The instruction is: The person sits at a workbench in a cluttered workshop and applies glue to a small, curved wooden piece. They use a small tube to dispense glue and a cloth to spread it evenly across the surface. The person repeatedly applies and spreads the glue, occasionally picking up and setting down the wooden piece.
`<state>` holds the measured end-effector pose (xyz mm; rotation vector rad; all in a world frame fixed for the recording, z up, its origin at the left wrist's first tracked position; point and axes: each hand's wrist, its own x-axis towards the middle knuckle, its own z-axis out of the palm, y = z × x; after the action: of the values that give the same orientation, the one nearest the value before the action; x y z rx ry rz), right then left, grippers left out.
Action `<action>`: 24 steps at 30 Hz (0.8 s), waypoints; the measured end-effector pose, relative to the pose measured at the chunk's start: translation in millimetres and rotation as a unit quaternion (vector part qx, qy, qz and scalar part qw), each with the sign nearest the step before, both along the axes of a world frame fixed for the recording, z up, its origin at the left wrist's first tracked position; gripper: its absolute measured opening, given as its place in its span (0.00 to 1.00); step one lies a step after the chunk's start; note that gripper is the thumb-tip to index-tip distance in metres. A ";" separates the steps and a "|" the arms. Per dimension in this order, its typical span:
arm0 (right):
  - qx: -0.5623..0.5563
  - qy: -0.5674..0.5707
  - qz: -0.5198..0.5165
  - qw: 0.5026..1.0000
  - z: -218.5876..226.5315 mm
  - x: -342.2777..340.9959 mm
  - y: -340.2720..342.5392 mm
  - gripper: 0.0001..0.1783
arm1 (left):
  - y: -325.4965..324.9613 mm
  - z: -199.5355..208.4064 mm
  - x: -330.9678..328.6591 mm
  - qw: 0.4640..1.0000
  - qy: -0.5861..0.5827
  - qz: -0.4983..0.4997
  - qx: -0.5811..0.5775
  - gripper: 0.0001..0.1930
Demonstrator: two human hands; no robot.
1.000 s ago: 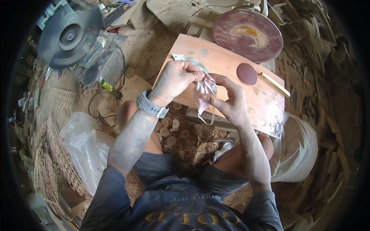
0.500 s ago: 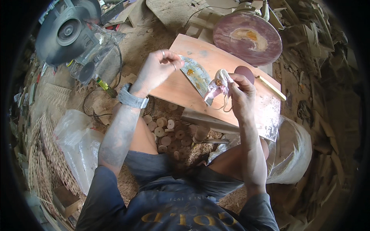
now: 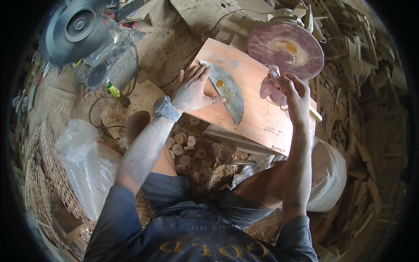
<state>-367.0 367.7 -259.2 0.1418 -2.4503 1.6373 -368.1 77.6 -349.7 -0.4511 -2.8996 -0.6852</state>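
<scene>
A thin grey half-moon-shaped plate (image 3: 235,98) with an amber blob (image 3: 220,83) on its face lies on a pale wooden board (image 3: 257,120). My left hand (image 3: 192,92) spreads over the plate's straight edge: the fingertips rest near its upper end and the thumb touches lower down. To the right of the plate, my right hand (image 3: 298,94) pinches a crumpled pinkish-white cloth (image 3: 274,88), raised over the board's far right part. Part of a light wooden stick (image 3: 315,114) shows behind the right wrist.
A large reddish sanding disc (image 3: 257,39) stands just beyond the board. A dark round-bladed machine (image 3: 80,24) is at the far left, with a yellow-green tube (image 3: 114,90) near it. Several wooden discs (image 3: 185,160) lie below the board, between plastic bags (image 3: 83,161).
My left hand came down from the air onto the plate's edge. My right hand moved right with the cloth, away from the plate. The plate's face looks less whitish.
</scene>
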 end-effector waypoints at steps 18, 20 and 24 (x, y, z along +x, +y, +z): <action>0.428 0.123 0.350 0.824 -33.6 -68.8 -102.4 0.13 | -33.6 -15.7 -35.6 0.995 0.002 -0.094 -0.034 0.40; 0.426 0.109 0.334 0.834 -37.5 -68.3 -106.5 0.11 | -38.4 -19.4 -46.4 0.993 0.002 -0.122 0.007 0.25; 0.404 0.116 0.364 0.831 -42.6 -62.5 -108.1 0.12 | -38.8 -26.0 -52.9 0.992 0.039 -0.124 0.003 0.21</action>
<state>-429.5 259.5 -301.8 1.4334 -2.8542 0.4984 -420.9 38.8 -375.7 -0.8283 -2.7938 -0.6903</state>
